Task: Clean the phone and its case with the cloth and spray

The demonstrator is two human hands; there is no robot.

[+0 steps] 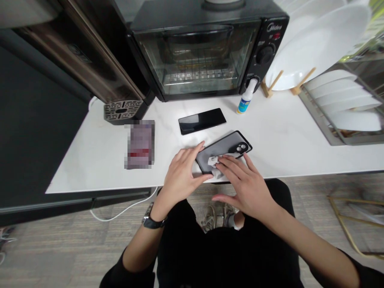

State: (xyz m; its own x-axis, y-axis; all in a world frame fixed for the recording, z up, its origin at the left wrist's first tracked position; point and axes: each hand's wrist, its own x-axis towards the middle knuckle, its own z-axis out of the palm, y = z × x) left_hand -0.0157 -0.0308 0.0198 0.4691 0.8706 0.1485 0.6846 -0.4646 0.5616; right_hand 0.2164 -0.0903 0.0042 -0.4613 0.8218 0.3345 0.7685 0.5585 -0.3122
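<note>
Toward 9 o'clock, pixelated packet [139,144] on white counter [90,168]. At 6 o'clock, left hand [181,176] clamped on edge of black-cased phone [223,150]; right hand [244,186] close beside it on pale cloth [216,166], grip unclear. Risk: phone skidding toward counter's front edge under hard rubbing. Bare phone [202,121] at 12 o'clock, spray bottle [246,98] at 1 o'clock: both knockable on a wide swipe.

Left hand [180,176] grips black-framed phone [223,149] on white counter [90,168]; right fingers [231,166] press white cloth [214,166] on phone back.
</note>
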